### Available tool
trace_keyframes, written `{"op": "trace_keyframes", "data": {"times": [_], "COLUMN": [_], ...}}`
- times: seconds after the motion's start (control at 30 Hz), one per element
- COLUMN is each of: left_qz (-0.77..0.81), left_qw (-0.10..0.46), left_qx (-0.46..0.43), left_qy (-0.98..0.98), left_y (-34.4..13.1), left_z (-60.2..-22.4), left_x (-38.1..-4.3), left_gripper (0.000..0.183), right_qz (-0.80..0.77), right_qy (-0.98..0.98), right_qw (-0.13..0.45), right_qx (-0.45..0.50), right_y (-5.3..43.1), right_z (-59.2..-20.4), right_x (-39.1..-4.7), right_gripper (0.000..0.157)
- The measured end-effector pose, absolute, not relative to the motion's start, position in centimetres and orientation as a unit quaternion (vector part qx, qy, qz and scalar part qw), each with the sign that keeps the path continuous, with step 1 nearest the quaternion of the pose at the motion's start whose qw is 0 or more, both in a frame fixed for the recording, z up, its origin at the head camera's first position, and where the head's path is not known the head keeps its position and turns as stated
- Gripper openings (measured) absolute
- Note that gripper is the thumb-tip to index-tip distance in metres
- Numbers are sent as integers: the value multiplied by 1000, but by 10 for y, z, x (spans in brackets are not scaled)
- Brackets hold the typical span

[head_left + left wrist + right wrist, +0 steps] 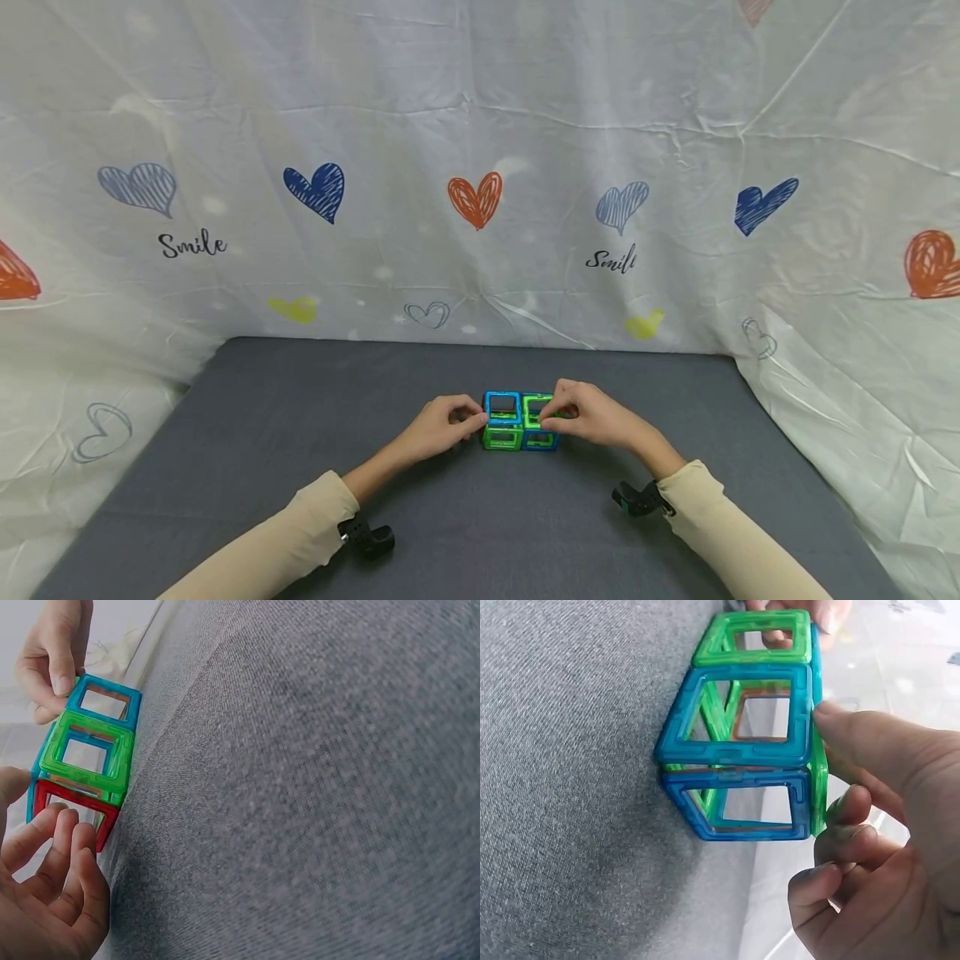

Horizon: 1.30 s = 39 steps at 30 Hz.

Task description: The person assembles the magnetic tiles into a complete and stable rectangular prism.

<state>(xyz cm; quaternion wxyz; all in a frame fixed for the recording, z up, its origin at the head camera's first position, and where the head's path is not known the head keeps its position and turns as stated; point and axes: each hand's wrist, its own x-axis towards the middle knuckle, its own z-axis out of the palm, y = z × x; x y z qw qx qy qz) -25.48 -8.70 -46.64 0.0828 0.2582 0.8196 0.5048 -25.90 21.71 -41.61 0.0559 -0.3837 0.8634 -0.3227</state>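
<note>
Two joined open-frame cubes of magnetic tiles (503,438) stand on the dark grey cloth. Square frames in green (112,777), blue (735,754) and red (109,825) make up their sides. At the left end, my left hand (442,429) holds the block, its thumb at the blue top tile and bent fingers against the red end tile. My right hand (600,414) is at the other end. Its thumb and index finger pinch the green top tile (819,784), while the other fingers curl beside the blue end tile (802,814).
A grey cloth (495,517) covers the table. White curtain fabric (540,167) printed with hearts and words rises behind it and along both sides. Black wrist devices (367,537) sit at the sleeve cuffs.
</note>
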Motion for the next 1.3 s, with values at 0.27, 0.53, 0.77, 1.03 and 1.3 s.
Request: {"op": "trace_keyframes", "data": {"times": [0.27,0.53,0.77,1.03,1.3], "left_qz": [505,503,502,502,504], "left_qw": [86,85,86,85,89], "left_qx": [258,258,259,263,260], "left_qy": [819,820,821,819,819], "left_y": [-87,-88,-87,-87,-87], "left_z": [-466,-467,-466,-465,-465], "left_x": [-254,-254,-255,-254,-255], "left_gripper": [23,23,23,23,22], "right_qz": [-320,-323,-342,-347,-312], "right_qy": [864,862,858,854,859], "right_qw": [53,34,53,66,53], "right_qx": [-386,-390,-379,-383,-401], "right_y": [215,213,217,220,218], "right_z": [-416,-417,-414,-415,-416], "right_x": [-258,-255,-258,-260,-261], "right_gripper": [9,8,9,6,8]}}
